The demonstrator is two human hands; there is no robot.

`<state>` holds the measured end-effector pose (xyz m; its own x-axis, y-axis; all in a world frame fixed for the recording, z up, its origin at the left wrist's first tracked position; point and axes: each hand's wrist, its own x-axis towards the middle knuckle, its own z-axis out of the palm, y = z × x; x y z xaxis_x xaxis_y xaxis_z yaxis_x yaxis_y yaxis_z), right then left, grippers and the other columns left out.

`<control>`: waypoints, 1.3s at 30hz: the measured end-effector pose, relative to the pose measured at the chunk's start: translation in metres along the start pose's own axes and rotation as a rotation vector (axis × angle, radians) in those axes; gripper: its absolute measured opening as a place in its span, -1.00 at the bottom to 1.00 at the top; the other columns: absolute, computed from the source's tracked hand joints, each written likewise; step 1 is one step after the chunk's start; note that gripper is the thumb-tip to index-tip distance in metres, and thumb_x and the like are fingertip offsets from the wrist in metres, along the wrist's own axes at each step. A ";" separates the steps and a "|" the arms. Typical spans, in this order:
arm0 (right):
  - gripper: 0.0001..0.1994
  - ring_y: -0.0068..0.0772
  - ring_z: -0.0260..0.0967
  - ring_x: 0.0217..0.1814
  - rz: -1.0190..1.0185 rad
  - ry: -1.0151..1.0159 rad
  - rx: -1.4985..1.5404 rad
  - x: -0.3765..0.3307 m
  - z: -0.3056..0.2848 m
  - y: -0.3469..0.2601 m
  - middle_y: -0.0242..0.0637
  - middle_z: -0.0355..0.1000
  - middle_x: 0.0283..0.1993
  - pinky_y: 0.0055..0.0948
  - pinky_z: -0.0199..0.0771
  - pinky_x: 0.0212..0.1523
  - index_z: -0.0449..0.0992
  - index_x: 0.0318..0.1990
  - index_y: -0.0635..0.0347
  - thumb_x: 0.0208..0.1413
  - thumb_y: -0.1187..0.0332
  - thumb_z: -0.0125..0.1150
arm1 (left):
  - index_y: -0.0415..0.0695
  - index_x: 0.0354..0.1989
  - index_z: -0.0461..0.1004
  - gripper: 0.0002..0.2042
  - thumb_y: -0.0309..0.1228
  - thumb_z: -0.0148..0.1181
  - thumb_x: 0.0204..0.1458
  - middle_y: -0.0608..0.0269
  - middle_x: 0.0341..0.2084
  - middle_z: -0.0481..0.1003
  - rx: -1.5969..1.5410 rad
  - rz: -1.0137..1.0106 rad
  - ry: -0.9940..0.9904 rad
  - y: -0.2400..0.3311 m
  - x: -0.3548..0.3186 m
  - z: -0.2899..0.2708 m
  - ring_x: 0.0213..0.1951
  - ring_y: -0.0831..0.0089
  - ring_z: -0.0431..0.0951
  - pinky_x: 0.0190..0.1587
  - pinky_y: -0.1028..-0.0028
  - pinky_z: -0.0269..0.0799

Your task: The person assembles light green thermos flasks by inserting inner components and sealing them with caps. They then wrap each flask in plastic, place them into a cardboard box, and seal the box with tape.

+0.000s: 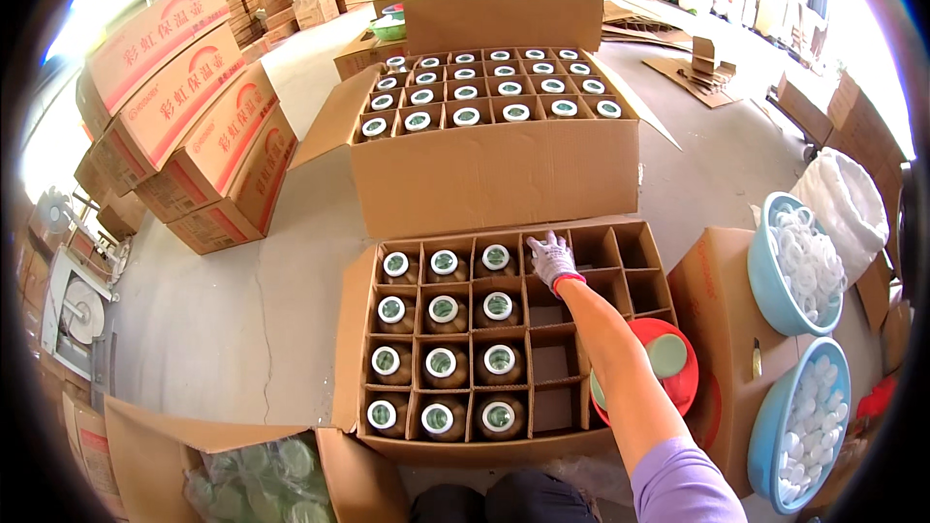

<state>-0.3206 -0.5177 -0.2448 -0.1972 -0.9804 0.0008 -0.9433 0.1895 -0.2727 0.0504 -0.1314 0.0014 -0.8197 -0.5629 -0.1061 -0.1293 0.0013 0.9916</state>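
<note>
My right hand [550,260], in a pale knitted glove with a red cuff, reaches into the far row of a divided cardboard box [572,447]. Its fingers bend down over a compartment right of the filled columns; whatever they grip is hidden beneath the glove. Three columns to its left hold round jars [443,309] with white rims and green tops, standing upright. Nearest the hand is a jar [495,259] at the far end of the third column. Bare compartments [555,362] show below and right of the hand. My left hand is out of view.
Beyond stands another box [494,174] full of similar jars. Right are a red basin [686,378] with green lids, and blue basins of white rings [809,261] and white caps [809,416]. Printed cartons [208,116] stack left. An open carton [208,436] of bagged green pieces sits near-left.
</note>
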 end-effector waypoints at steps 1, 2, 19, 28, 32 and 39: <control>-0.48 0.20 0.13 0.33 0.026 -0.148 0.057 0.005 0.005 0.006 0.00 0.14 0.32 0.03 0.28 0.27 0.35 0.24 -0.18 0.07 0.28 0.23 | -0.23 0.35 0.16 -0.23 0.05 0.16 0.09 0.06 0.32 0.19 -0.031 -0.017 0.007 -0.001 0.003 -0.003 0.35 0.17 0.16 0.39 0.20 -0.02; -0.46 0.23 0.19 0.26 -0.025 -0.086 0.005 -0.001 0.013 0.014 0.01 0.17 0.29 0.01 0.37 0.19 0.36 0.24 -0.17 0.05 0.34 0.25 | -0.23 0.35 0.16 -0.23 0.05 0.16 0.09 0.06 0.32 0.19 -0.058 -0.029 0.011 -0.002 0.005 -0.005 0.35 0.18 0.16 0.38 0.20 -0.01; -0.53 0.15 0.29 0.07 -0.378 0.265 -0.021 -0.064 -0.143 -0.010 0.02 0.35 0.03 -0.02 0.36 0.11 0.38 0.03 0.13 -0.08 0.30 0.32 | -0.31 0.27 0.29 -0.38 -0.07 0.13 0.19 0.09 0.16 0.41 -0.552 -0.063 0.409 0.034 0.004 -0.006 0.24 0.26 0.35 0.30 0.31 0.19; -0.42 0.01 0.39 0.05 -0.681 0.152 0.750 -0.260 -0.292 -0.084 0.02 0.39 -0.03 -0.22 0.43 0.07 0.36 0.14 0.23 -0.08 0.31 0.37 | -0.12 0.26 0.12 -0.51 -0.14 0.03 0.27 0.06 0.24 0.24 -0.832 0.237 0.447 -0.034 0.095 -0.031 0.19 0.05 0.37 0.16 -0.10 0.41; -0.48 0.09 0.38 0.05 -0.926 0.382 0.497 -0.336 -0.298 -0.116 0.06 0.32 0.14 -0.14 0.45 0.05 0.43 0.17 0.01 -0.02 0.35 0.33 | -0.06 0.36 0.08 -0.26 0.21 -0.05 0.16 0.03 0.28 0.23 -1.246 0.266 0.407 -0.004 0.067 -0.009 0.23 -0.01 0.34 0.16 -0.08 0.42; -0.42 0.27 -0.11 0.50 -0.826 0.296 1.221 -0.411 -0.247 -0.137 0.22 -0.06 0.45 -0.08 0.07 0.38 0.16 0.36 0.27 0.28 0.17 0.06 | 0.00 0.35 0.14 -0.23 0.30 -0.09 0.11 0.10 0.24 0.30 -1.232 0.280 0.481 -0.001 0.037 0.020 0.20 0.10 0.39 0.13 0.01 0.47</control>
<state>-0.1764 -0.1276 0.0295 0.0778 -0.7110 0.6988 -0.0455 -0.7028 -0.7100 0.0084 -0.1356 -0.0046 -0.4285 -0.8972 -0.1067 0.7968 -0.4310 0.4235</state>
